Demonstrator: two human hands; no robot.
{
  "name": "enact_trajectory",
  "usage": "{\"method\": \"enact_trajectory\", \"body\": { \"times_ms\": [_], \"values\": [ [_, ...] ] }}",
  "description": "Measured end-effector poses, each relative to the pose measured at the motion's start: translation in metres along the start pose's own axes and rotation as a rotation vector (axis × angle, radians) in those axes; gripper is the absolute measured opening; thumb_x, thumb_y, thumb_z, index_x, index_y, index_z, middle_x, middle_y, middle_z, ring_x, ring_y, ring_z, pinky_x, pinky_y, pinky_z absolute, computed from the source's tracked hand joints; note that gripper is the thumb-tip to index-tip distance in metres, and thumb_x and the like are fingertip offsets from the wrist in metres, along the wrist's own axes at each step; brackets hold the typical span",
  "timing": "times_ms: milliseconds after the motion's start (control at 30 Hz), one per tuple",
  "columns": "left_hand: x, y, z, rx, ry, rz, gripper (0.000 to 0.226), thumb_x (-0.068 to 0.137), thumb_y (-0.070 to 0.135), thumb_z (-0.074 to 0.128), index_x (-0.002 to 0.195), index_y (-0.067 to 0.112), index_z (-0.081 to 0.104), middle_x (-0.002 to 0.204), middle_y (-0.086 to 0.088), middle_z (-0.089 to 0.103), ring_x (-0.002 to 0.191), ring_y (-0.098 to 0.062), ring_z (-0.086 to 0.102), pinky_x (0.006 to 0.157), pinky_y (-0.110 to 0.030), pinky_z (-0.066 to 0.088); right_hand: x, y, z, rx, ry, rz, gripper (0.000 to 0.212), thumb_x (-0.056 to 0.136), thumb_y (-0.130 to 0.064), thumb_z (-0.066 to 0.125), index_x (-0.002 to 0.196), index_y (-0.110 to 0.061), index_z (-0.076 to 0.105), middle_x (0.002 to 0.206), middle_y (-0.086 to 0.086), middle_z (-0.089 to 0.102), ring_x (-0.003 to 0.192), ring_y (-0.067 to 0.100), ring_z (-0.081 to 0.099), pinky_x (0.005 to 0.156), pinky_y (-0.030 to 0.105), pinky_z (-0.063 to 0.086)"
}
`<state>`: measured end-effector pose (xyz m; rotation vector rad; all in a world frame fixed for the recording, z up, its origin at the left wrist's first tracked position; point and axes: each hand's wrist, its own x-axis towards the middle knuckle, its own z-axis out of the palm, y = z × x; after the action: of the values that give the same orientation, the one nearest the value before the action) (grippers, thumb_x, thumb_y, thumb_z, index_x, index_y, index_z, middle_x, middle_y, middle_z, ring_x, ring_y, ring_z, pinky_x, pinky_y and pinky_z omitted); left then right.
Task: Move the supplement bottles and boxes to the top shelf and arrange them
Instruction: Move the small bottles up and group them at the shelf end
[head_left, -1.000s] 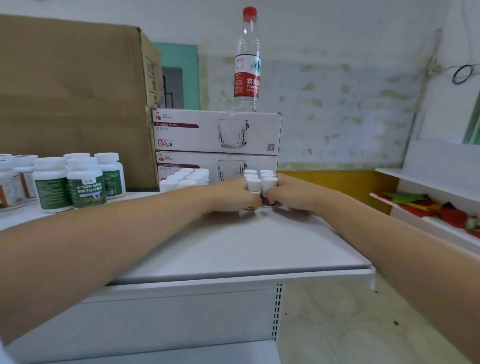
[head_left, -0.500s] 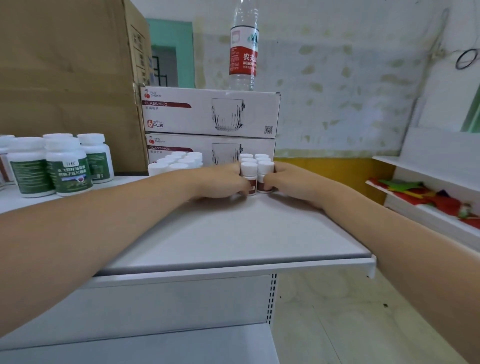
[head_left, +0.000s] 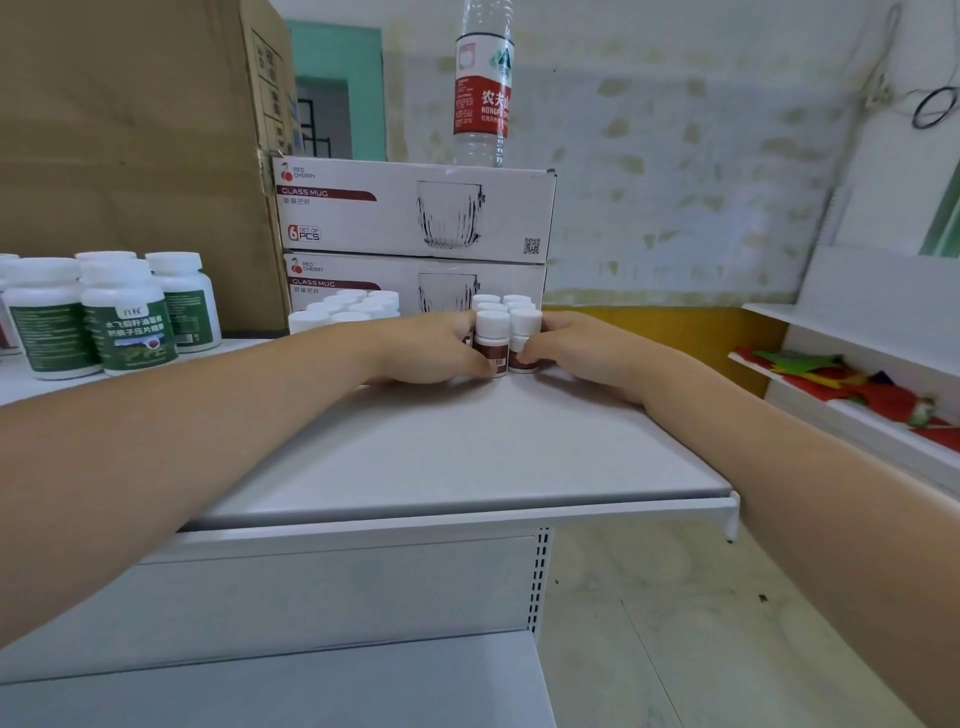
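White-capped small bottles (head_left: 498, 332), six visible, pressed between left hand (head_left: 431, 348) and right hand (head_left: 582, 348), fingers clasping them.

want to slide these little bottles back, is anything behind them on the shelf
Yes. The lower glass mug box stands right behind the small white-capped bottles that the left hand and right hand press together, so it blocks them.

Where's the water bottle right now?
In the head view the water bottle stands upright at top centre, on the upper glass mug box, right of the big cardboard box and behind the small bottles between both hands.
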<state>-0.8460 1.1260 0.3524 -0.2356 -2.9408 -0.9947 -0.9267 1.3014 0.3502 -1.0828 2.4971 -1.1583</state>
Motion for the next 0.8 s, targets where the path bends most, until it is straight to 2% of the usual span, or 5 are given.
{"method": "enact_trajectory", "body": {
  "times_ms": [133,267,433,633,800],
  "values": [
    [-0.0014,0.0019,-0.0004,0.027,-0.012,0.005,0.046,0.097,0.026,0.059,0.14,0.033,0.047,0.136,0.015,0.057,0.128,-0.008,0.049,0.114,-0.035,0.033,-0.0002,0.0009,0.0011,0.03,-0.001,-0.006,0.029,0.085,-0.008,0.056,0.112,-0.009,0.067,0.123,0.015,0.066,0.106,0.026,0.062,0.108,0.047,0.039],
    [-0.0011,0.0013,0.0002,0.06,-0.007,-0.006,0.049,0.095,0.033,0.06,0.141,0.036,0.045,0.136,0.015,0.056,0.128,-0.01,0.049,0.114,-0.037,0.033,-0.0014,0.0023,0.0018,0.092,-0.021,-0.017,0.028,0.085,-0.006,0.055,0.109,-0.011,0.068,0.123,0.014,0.066,0.101,0.019,0.062,0.107,0.045,0.041],
    [-0.0002,0.0007,0.0006,0.075,0.007,-0.021,0.052,0.093,0.037,0.06,0.142,0.038,0.042,0.136,0.014,0.056,0.127,-0.01,0.049,0.113,-0.037,0.034,-0.0003,0.003,0.0008,0.056,0.01,-0.014,0.031,0.085,-0.008,0.056,0.113,-0.008,0.067,0.124,0.014,0.066,0.119,0.031,0.058,0.107,0.049,0.04],
    [-0.0001,0.0007,-0.0001,0.08,0.005,-0.007,0.055,0.093,0.038,0.061,0.144,0.035,0.041,0.138,0.014,0.054,0.129,-0.011,0.049,0.114,-0.037,0.033,0.0007,0.005,0.0011,0.046,0.024,-0.01,0.03,0.084,-0.01,0.056,0.112,-0.01,0.067,0.121,0.012,0.067,0.118,0.03,0.059,0.107,0.048,0.041],
    [0.0006,-0.0006,0.0003,0.089,0.018,-0.027,0.057,0.091,0.039,0.062,0.144,0.036,0.041,0.138,0.013,0.055,0.128,-0.012,0.05,0.113,-0.037,0.034,0.0016,0.0059,0.0021,0.054,0.021,-0.027,0.031,0.08,-0.009,0.055,0.108,-0.009,0.069,0.12,0.013,0.068,0.108,0.025,0.064,0.107,0.047,0.041]
  ]
}}
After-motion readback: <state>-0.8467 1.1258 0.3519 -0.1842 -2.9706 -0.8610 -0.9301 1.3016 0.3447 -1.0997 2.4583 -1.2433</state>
